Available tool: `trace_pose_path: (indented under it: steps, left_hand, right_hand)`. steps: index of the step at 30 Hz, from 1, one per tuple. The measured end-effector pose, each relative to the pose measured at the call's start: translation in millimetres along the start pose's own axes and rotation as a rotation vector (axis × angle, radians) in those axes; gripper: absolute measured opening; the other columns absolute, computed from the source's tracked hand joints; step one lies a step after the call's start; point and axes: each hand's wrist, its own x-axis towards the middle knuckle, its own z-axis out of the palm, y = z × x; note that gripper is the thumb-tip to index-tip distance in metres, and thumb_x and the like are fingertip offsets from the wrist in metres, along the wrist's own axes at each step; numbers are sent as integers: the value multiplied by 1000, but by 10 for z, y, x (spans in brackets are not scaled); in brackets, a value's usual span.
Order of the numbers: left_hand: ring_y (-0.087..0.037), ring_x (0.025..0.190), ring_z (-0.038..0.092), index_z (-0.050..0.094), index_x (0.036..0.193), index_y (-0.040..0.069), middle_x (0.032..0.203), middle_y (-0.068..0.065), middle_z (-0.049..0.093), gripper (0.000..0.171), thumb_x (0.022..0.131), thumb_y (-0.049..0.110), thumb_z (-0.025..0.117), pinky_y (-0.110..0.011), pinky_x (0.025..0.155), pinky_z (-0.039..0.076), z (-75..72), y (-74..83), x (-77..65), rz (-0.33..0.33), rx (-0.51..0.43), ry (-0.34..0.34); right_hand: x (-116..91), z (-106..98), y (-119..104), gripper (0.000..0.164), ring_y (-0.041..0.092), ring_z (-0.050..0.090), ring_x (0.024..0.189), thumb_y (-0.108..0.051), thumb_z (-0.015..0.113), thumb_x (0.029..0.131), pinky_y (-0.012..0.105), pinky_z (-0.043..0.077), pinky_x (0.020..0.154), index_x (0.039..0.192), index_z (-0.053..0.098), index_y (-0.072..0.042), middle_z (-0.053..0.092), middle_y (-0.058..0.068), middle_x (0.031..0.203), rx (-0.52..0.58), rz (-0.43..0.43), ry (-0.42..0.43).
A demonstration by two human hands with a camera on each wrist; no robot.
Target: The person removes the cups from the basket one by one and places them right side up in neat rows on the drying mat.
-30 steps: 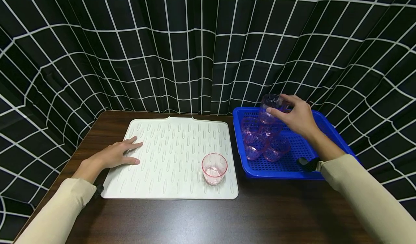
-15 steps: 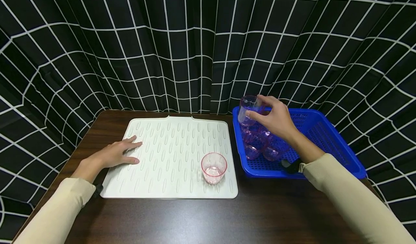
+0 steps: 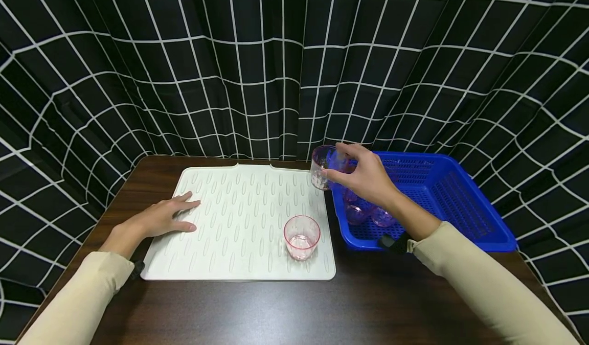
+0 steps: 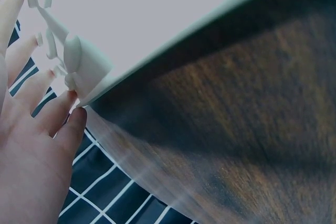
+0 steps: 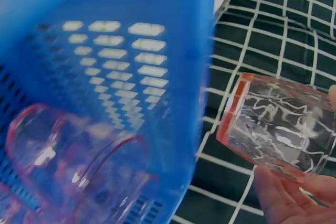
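My right hand [image 3: 365,174] grips a clear pink-tinted tumbler [image 3: 318,168] over the gap between the blue basket and the mat's back right corner. In the right wrist view this tumbler [image 5: 278,124] is tilted, with fingers at its far end and the basket wall beside it. My left hand [image 3: 158,220] lies with spread fingers on the left edge of a white ridged drying mat [image 3: 230,232]. A second tumbler [image 3: 301,238] stands upright on the mat's right front part. Several more pink tumblers [image 5: 79,161] are in the basket, partly hidden by my right arm in the head view.
The blue perforated basket [image 3: 488,207] sits right of the mat on a dark wood table [image 3: 257,309]. A black curtain [image 3: 257,69] with white grid lines hangs behind and around the table.
My right hand has moved left with the tumbler, from above the basket to past its left rim near the mat. The left hand and the standing tumbler have stayed in place.
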Motion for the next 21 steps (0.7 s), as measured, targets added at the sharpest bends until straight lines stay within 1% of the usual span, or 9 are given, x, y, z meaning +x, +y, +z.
trace_pose_path:
  steps: [2,5,7,9,12,14,16,19,21]
  left_hand:
    - [-54,142,23,51,146,7,158,-27,27,78,84,49,75,-72,106,25,0,5,-3,1,3,0]
    - [-55,142,23,51,146,7,158,-27,27,78,84,49,75,-73,105,25,-2,14,-6,2,6,-2]
    - [-55,142,23,51,146,8,158,-27,27,78,84,49,75,-73,105,25,-1,18,-5,2,8,-3]
    - [-54,142,23,51,146,8,158,-27,27,79,84,49,75,-73,105,25,-1,20,-2,1,10,-4]
    - [-54,142,23,51,146,8,158,-27,26,79,84,50,75,-73,105,25,1,19,6,1,12,-4]
    - [-54,142,22,51,146,7,158,-27,26,79,84,50,75,-73,105,25,0,20,6,2,8,-4]
    - [-54,142,22,51,146,7,159,-27,26,79,84,49,75,-72,106,25,0,17,3,3,2,-3]
    - [-55,142,21,50,146,6,158,-28,25,78,84,47,76,-72,106,25,-3,17,-9,8,-10,-2]
    - [-55,142,21,50,146,6,158,-28,24,78,84,46,76,-72,107,25,-4,18,-13,9,-15,-2]
  right_hand:
    - [13,41,-49,79,31,63,97,-34,81,84,41,57,77,146,46,2,59,17,123,-7,3,-7]
    - [26,105,-122,79,27,60,92,-34,82,83,38,54,71,145,48,2,60,17,120,-15,3,-14]
    - [25,149,-163,78,27,58,92,-33,81,83,38,53,70,144,48,2,60,17,118,-18,5,-22]
    - [22,196,-194,78,28,57,96,-33,81,83,39,52,74,144,49,3,60,18,118,-20,10,-32]
    - [23,260,-232,78,29,56,98,-32,82,82,39,50,75,143,48,4,60,19,115,-22,11,-44]
    - [32,299,-254,79,29,55,95,-31,82,82,38,48,72,143,48,5,60,19,111,-25,7,-48]
    - [43,334,-281,79,27,54,88,-31,82,82,36,45,68,143,48,5,59,18,106,-32,3,-51]
    - [52,389,-316,79,26,53,86,-32,82,81,35,43,66,143,48,5,60,17,105,-37,5,-52]
    - [51,432,-328,79,27,54,91,-33,81,82,36,46,69,143,49,5,61,18,110,-30,18,-60]
